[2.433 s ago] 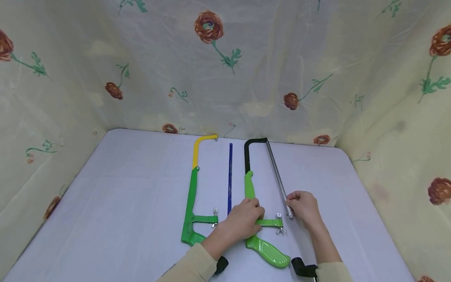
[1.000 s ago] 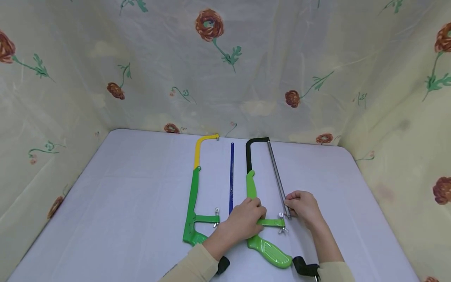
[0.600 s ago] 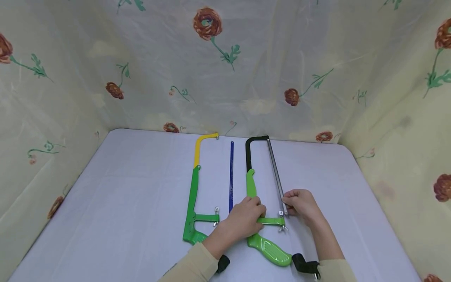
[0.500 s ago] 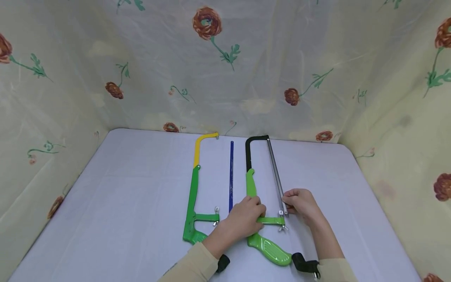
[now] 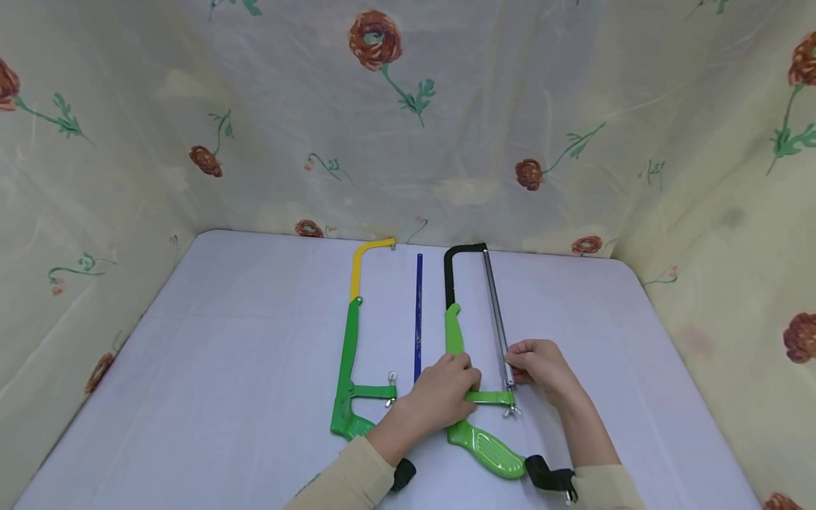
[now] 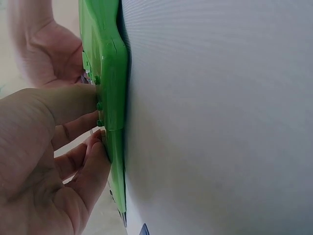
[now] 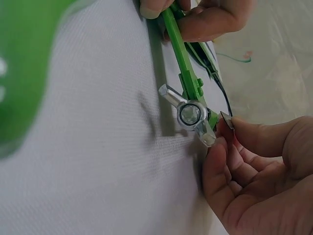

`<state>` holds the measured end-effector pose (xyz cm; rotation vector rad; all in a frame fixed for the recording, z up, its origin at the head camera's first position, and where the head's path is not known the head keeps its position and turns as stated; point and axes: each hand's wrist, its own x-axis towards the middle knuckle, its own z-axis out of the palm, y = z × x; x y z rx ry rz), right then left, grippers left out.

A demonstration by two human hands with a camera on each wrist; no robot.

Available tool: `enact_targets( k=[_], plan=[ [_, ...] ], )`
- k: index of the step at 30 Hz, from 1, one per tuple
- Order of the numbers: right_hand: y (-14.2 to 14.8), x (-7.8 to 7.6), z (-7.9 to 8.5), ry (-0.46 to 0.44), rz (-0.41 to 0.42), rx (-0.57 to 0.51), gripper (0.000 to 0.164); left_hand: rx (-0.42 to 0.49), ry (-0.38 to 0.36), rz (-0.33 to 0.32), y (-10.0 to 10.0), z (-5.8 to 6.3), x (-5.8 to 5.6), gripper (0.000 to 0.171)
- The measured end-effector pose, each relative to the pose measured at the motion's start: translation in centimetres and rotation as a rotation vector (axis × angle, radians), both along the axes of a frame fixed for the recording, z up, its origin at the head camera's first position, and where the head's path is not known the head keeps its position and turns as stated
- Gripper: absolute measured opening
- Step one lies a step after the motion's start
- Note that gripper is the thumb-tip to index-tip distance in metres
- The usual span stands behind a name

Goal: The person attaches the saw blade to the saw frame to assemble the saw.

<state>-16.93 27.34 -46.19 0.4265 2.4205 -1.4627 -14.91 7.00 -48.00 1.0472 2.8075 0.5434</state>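
A hacksaw frame [image 5: 453, 329], light green with a black front arm, lies on the table. My left hand [image 5: 444, 393] grips its green back, with thumb and fingers against the frame in the left wrist view [image 6: 39, 147]. A silver hacksaw blade [image 5: 494, 297] runs from the black arm's tip down to my right hand [image 5: 540, 365]. That hand pinches the blade near its lower end, right at the frame's lower post. In the right wrist view a wing nut [image 7: 190, 113] sits just beside the pinching fingers. Whether the blade's hole sits on the lower pin is hidden.
To the left lies a second hacksaw frame [image 5: 347, 347], darker green with a yellow front arm and no blade on it. A blue hacksaw blade [image 5: 418, 312] lies between the two frames. Floral cloth [image 5: 472, 142] surrounds the white table [image 5: 242, 354] at the back and sides.
My right hand has swung the blade's lower end leftward, from outside the lower post to right at it. My left hand keeps its grip on the frame.
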Motion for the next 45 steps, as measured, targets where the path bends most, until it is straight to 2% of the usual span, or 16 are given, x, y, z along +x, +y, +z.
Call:
enact_targets(
  k=[27,45],
  plan=[
    [-0.1,-0.3,-0.6,0.000,0.026,0.040,0.018,-0.004,0.006,0.005,0.0,0.0,0.0,0.015],
    [0.3,-0.4,-1.0,-0.029,0.047,0.005,0.021,-0.004,0.006,0.006,0.1,-0.1,0.0,0.014]
  ],
)
